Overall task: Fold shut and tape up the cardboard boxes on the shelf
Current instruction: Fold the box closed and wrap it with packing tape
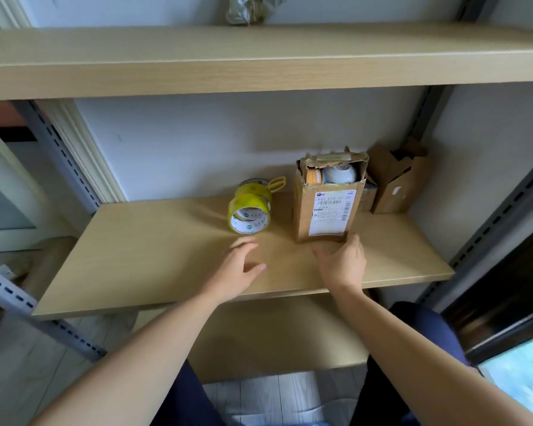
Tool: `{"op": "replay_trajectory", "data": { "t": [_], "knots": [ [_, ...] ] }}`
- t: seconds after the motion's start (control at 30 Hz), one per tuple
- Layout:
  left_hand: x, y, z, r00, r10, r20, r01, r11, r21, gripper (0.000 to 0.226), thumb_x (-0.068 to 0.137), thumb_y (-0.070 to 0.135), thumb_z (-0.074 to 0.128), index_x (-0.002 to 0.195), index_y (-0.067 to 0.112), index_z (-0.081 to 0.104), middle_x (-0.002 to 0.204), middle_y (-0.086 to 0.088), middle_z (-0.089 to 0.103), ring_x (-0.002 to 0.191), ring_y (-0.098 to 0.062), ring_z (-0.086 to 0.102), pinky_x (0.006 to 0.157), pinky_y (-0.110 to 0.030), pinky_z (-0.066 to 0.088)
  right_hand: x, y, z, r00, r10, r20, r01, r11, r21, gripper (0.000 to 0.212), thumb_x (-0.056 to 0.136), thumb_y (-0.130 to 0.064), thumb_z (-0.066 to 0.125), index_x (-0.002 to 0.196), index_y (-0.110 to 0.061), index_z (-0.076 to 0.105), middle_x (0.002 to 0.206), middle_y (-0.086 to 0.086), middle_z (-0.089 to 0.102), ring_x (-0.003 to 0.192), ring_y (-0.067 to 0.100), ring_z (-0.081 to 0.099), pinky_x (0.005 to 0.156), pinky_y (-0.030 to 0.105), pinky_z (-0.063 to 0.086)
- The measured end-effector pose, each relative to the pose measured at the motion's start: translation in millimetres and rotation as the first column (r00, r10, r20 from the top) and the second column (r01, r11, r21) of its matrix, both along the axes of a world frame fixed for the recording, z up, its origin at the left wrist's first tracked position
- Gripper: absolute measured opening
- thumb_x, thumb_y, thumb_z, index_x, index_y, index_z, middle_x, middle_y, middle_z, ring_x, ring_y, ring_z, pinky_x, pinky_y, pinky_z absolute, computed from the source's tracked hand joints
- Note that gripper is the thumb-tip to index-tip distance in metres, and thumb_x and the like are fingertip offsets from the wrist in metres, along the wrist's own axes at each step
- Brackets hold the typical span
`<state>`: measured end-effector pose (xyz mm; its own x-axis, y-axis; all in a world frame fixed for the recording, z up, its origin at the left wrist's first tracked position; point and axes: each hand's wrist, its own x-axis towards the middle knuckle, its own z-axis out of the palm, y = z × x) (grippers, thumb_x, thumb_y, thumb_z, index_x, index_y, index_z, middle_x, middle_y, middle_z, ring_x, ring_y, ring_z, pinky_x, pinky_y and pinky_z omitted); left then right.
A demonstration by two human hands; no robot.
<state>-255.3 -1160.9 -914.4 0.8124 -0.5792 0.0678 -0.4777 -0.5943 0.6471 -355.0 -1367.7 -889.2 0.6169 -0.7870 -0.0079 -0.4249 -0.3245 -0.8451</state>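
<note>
An open cardboard box (326, 207) with a white shipping label stands upright on the wooden shelf (166, 256); a white bowl and a yellow-rimmed item show inside its open top. My right hand (342, 262) lies just in front of the box's base, fingertips touching its lower edge. My left hand (237, 265) hovers over the shelf with relaxed fingers, holding nothing, just below the rolls of yellow tape (249, 212). A second, smaller open box (394, 179) stands behind to the right against the wall.
Yellow-handled scissors (276, 183) lie behind the tape rolls. An upper shelf board (259, 56) overhangs the workspace. Metal uprights (486, 229) frame both sides. A lower shelf sits beneath, near my legs.
</note>
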Motion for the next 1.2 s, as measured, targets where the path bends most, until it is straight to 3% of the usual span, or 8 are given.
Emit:
{"op": "replay_trajectory", "data": {
  "t": [0.13,0.23,0.43,0.53,0.67,0.77,1.1,1.2],
  "knots": [
    [3.5,6.5,-1.6,0.999,0.035,-0.002,-0.035,0.998,-0.051,0.054,0.095,0.029,0.073,0.142,0.007,0.056,0.148,0.005,0.046,0.137,-0.011,0.042,0.112,-0.021,0.027,-7.7,31.5,-1.6,0.987,0.161,-0.024,-0.162,0.982,-0.099,0.064,0.083,-0.022,0.079,0.14,-0.009,0.052,0.131,0.011,0.057,0.124,0.029,0.052,0.1,0.025,0.034],
    [10.0,12.9,-2.3,0.993,0.12,-0.011,-0.121,0.982,-0.148,0.043,0.093,0.02,0.074,0.132,0.008,0.062,0.134,0.0,0.055,0.127,-0.016,0.052,0.11,-0.026,0.037,1.2,52.2,3.4,0.946,0.317,-0.068,-0.324,0.932,-0.162,0.069,0.084,-0.025,0.081,0.144,-0.01,0.052,0.137,0.009,0.059,0.127,0.028,0.054,0.102,0.026,0.037],
    [10.4,22.9,1.4,0.963,0.256,-0.079,-0.268,0.915,-0.302,0.039,0.09,0.017,0.078,0.124,0.01,0.061,0.111,0.004,0.06,0.106,-0.017,0.057,0.085,-0.017,0.036,41.9,81.8,32.6,0.908,0.418,-0.037,-0.416,0.884,-0.213,0.079,0.083,-0.029,0.083,0.15,-0.012,0.045,0.14,0.009,0.058,0.13,0.025,0.053,0.102,0.024,0.038],
    [15.8,21.7,2.0,0.943,0.308,-0.127,-0.333,0.882,-0.334,0.051,0.089,0.018,0.079,0.132,0.004,0.054,0.118,0.001,0.056,0.112,-0.018,0.055,0.086,-0.016,0.035,65.2,84.6,45.1,0.919,0.394,-0.022,-0.387,0.891,-0.239,0.075,0.084,-0.026,0.08,0.148,-0.012,0.044,0.133,0.01,0.056,0.123,0.028,0.054,0.096,0.027,0.041],
    [16.7,21.0,-1.4,0.907,0.356,-0.225,-0.415,0.844,-0.339,0.057,0.089,0.016,0.078,0.137,0.005,0.049,0.128,-0.001,0.057,0.118,-0.018,0.056,0.082,-0.007,0.038,77.3,83.2,50.6,0.902,0.427,-0.069,-0.43,0.868,-0.247,0.076,0.087,-0.021,0.076,0.152,-0.014,0.038,0.141,0.012,0.048,0.126,0.032,0.053,0.102,0.037,0.046],
    [15.0,21.1,-3.0,0.896,0.364,-0.253,-0.435,0.837,-0.333,0.06,0.091,0.014,0.076,0.143,0.004,0.047,0.136,-0.002,0.057,0.118,-0.012,0.055,0.081,0.001,0.035,87.8,77.8,56.2,0.869,0.481,-0.116,-0.493,0.823,-0.282,0.075,0.088,-0.018,0.074,0.152,-0.013,0.037,0.144,0.015,0.046,0.127,0.033,0.052,0.102,0.037,0.045],
    [19.1,22.2,5.8,0.898,0.376,-0.229,-0.43,0.858,-0.28,0.049,0.092,0.019,0.074,0.135,0.016,0.053,0.133,-0.005,0.057,0.113,-0.012,0.056,0.091,-0.013,0.043,108.5,53.3,71.2,0.728,0.618,-0.296,-0.686,0.665,-0.296,0.079,0.083,-0.018,0.076,0.15,-0.018,0.035,0.149,0.01,0.038,0.129,0.034,0.05,0.106,0.039,0.045],
    [30.2,20.8,34.6,0.915,0.36,-0.181,-0.401,0.854,-0.332,0.041,0.085,0.038,0.072,0.123,0.032,0.057,0.128,0.005,0.063,0.117,-0.006,0.059,0.101,-0.031,0.052,107.2,50.3,78.8,0.688,0.667,-0.286,-0.726,0.615,-0.308,0.083,0.083,-0.019,0.077,0.153,-0.018,0.032,0.15,0.01,0.039,0.134,0.031,0.045,0.109,0.034,0.039]
  ]
}}
